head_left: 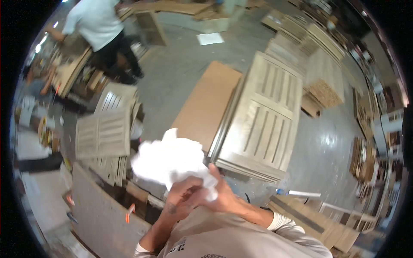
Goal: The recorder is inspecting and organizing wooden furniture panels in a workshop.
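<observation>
A crumpled white cloth [168, 160], overexposed in the light, is bunched up in front of my chest. My left hand [184, 194] is closed on its lower edge. My right hand [218, 193] grips the cloth's right side, close against the left hand, with some fingers hidden in the folds. Just beyond my hands lies a flat brown board [206, 103]. To its right sits a stack of slatted wooden door panels [264, 116], apart from both hands.
At the left, more slatted panels [103, 135] lean in a pile beside a grey board [107, 219]. Stacked timber [325, 77] stands at the far right. Planks [318, 219] lie near my right elbow. A person in a white shirt [97, 26] stands by a workbench [71, 75].
</observation>
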`<move>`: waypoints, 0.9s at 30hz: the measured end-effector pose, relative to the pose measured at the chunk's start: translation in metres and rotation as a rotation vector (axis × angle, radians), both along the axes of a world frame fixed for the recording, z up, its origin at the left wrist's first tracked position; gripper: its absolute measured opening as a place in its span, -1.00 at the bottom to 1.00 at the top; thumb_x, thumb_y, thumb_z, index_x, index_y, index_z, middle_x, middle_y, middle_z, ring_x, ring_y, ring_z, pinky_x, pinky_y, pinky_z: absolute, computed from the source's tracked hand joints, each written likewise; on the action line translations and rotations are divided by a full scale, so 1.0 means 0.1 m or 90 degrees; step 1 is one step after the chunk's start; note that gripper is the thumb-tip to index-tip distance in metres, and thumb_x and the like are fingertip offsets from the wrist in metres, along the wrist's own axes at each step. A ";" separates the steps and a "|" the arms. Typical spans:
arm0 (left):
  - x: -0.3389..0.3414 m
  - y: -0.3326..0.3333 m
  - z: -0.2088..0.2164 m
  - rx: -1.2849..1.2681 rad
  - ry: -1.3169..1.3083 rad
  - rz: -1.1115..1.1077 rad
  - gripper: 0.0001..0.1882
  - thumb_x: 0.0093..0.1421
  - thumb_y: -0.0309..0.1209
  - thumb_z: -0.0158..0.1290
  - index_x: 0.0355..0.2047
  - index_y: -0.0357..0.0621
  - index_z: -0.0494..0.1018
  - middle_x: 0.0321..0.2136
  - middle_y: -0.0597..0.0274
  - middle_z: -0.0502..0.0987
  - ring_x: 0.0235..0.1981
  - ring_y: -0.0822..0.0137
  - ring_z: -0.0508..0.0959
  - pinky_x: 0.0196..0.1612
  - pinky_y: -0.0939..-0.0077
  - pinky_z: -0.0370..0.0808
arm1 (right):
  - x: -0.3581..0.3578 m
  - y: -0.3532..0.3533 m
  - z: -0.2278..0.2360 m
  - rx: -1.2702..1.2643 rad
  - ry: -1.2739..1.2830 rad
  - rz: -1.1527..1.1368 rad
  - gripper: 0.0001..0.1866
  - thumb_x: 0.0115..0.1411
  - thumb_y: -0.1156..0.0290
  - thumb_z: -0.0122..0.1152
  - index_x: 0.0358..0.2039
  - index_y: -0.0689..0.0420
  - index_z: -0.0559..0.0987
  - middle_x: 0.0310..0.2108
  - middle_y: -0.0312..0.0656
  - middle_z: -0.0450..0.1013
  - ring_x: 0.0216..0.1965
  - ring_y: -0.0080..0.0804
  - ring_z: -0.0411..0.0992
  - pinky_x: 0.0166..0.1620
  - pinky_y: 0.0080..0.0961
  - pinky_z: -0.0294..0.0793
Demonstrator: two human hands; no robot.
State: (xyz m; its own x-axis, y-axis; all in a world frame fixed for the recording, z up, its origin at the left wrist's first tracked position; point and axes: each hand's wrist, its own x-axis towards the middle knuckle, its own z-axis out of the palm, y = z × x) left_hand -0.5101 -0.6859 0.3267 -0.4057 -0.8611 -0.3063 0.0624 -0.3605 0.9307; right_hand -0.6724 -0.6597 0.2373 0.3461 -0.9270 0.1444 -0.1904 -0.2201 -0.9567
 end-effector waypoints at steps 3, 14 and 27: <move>-0.83 -0.44 -0.14 -0.089 -0.049 -0.165 -0.92 0.22 -0.57 0.06 -0.30 -0.36 0.46 -0.43 0.22 0.55 -0.46 0.49 0.52 -0.39 0.61 0.44 | -0.81 -0.02 0.12 0.022 0.008 -0.141 -0.15 0.00 0.54 0.38 0.26 0.30 0.12 -0.08 0.15 0.44 -0.10 0.10 0.47 -0.06 -0.28 0.48; -3.11 -3.13 -2.87 -0.541 -0.651 -0.012 -0.39 0.26 -0.09 -0.05 0.15 -0.33 0.27 0.02 -0.31 0.40 0.08 -0.11 0.39 0.12 0.04 0.28 | -4.05 -1.53 -0.25 0.268 0.333 -0.337 -0.54 0.29 0.06 0.02 -0.32 0.29 0.53 -0.39 0.20 0.48 -0.33 0.18 0.42 -0.22 -0.14 0.40; -3.97 -3.63 -3.18 -0.349 -0.845 -0.065 -0.14 0.28 0.06 -0.17 0.33 -0.35 -0.11 0.11 -0.37 0.24 0.12 -0.21 0.27 0.17 -0.04 0.16 | -5.56 -4.61 -2.11 -0.060 0.695 -0.431 -0.68 0.02 0.55 0.17 -0.15 0.11 0.49 -0.15 0.09 0.45 -0.15 0.13 0.44 -0.13 -0.08 0.43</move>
